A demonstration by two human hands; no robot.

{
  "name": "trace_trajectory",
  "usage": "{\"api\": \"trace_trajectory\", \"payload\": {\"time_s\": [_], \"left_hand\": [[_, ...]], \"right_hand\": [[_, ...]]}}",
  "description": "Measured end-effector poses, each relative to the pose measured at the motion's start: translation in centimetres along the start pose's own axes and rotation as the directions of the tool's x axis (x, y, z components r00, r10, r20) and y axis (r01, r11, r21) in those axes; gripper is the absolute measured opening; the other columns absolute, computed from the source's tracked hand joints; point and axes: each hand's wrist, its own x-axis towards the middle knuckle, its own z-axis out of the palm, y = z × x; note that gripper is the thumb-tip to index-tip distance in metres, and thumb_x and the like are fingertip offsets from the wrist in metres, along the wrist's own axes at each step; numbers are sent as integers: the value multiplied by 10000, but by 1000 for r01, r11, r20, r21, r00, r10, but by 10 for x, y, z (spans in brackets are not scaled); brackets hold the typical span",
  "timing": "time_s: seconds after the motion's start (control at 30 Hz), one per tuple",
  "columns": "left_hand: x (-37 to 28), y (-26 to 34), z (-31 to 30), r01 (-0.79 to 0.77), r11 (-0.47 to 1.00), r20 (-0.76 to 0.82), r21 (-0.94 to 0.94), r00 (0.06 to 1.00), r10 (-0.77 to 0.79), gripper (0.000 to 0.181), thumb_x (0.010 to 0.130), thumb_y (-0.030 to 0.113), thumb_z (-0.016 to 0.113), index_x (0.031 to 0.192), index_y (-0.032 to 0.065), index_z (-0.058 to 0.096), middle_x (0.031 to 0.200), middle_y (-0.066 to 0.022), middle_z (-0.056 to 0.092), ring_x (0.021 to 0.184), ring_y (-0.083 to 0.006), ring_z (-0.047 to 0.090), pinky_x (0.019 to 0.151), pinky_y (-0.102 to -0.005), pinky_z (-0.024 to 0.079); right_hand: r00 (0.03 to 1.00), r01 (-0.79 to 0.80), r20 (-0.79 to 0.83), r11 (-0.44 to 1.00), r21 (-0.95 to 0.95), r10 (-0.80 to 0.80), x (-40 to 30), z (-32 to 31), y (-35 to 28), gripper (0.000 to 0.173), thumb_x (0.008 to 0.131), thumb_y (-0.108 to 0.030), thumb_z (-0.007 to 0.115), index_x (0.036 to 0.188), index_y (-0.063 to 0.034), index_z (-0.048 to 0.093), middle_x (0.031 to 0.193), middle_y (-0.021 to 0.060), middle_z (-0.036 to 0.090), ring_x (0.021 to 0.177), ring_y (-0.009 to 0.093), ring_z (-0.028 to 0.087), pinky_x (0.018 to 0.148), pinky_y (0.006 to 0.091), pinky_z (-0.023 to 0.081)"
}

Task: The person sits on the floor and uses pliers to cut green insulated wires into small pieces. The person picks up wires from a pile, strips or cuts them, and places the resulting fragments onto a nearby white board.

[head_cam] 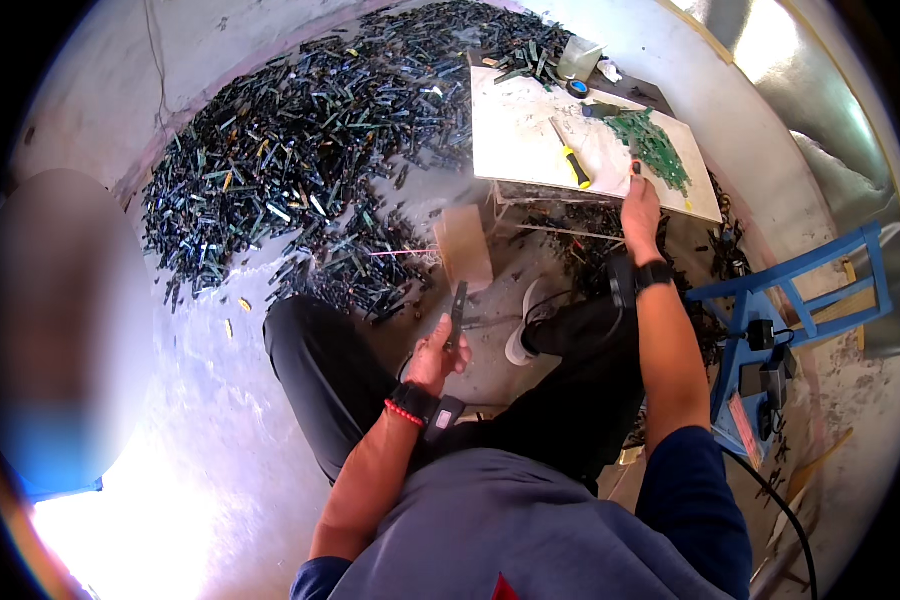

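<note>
My left hand (436,358) is above my lap, its fingers around a narrow dark strip (458,306) that points away from me. My right hand (641,210) reaches to the near edge of a white board (510,120) and grips a small tool with an orange and black handle (636,167). This tool's thin tip meets a heap of green circuit board strips (654,146); whether it is a screwdriver or a knife I cannot tell. Left of the heap lies a yellow and black screwdriver (574,166).
A large pile of dark strips (315,135) spreads over the floor. A tape roll (577,88) and a translucent plastic cup (579,58) stand at the board's far side. Brown cardboard (465,251) is before me. On my right, a blue chair (742,315) carries power adapters (774,379).
</note>
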Motion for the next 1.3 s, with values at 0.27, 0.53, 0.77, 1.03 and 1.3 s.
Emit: {"api": "trace_trajectory", "payload": {"time_s": [0.27, 0.53, 0.77, 1.03, 1.3], "left_hand": [[6, -5, 4, 1, 996, 4, 85, 1000, -2, 512, 902, 538, 440, 783, 56, 568, 632, -77, 565, 504, -153, 485, 507, -263, 388], [18, -9, 23, -47, 984, -40, 174, 998, 55, 503, 915, 513, 419, 723, 68, 555, 570, -59, 541, 478, -141, 467, 481, -255, 364], [19, -9, 27, -97, 973, -45, 211, 993, 109, 549, 855, 562, 517, 729, 31, 574, 581, -80, 564, 485, -140, 496, 499, -262, 402], [17, -10, 26, -145, 967, -27, 210, 988, 154, 533, 878, 548, 498, 658, 64, 526, 548, -49, 521, 447, -124, 479, 453, -249, 385], [20, -14, 19, -191, 941, 31, 278, 981, 190, 502, 896, 523, 487, 684, 70, 528, 553, -44, 530, 442, -111, 472, 445, -237, 371]], "right_hand": [[722, -685, 691, 176, 707, 39, -180, -93, -74, 364, 946, -337, 455, 1126, -25, 507, 821, 40, 565, 710, 118, 532, 654, 252, 431], [252, -844, 967, 483, 232, -25, -270, -115, -69, 365, 915, -272, 449, 1148, -1, 521, 979, 93, 651, 716, 111, 602, 493, 198, 409], [150, -768, 984, 616, 176, -94, -282, -113, -74, 364, 903, -301, 452, 1121, -18, 521, 953, 57, 626, 828, 118, 595, 570, 237, 474], [124, -820, 991, 558, 125, -40, -279, -106, -80, 357, 906, -322, 460, 1096, -26, 527, 966, 59, 611, 842, 136, 603, 566, 251, 477], [148, -843, 989, 520, 140, -26, -282, -100, -77, 366, 908, -315, 466, 1132, -28, 506, 993, 77, 611, 831, 154, 619, 554, 253, 478]]}}
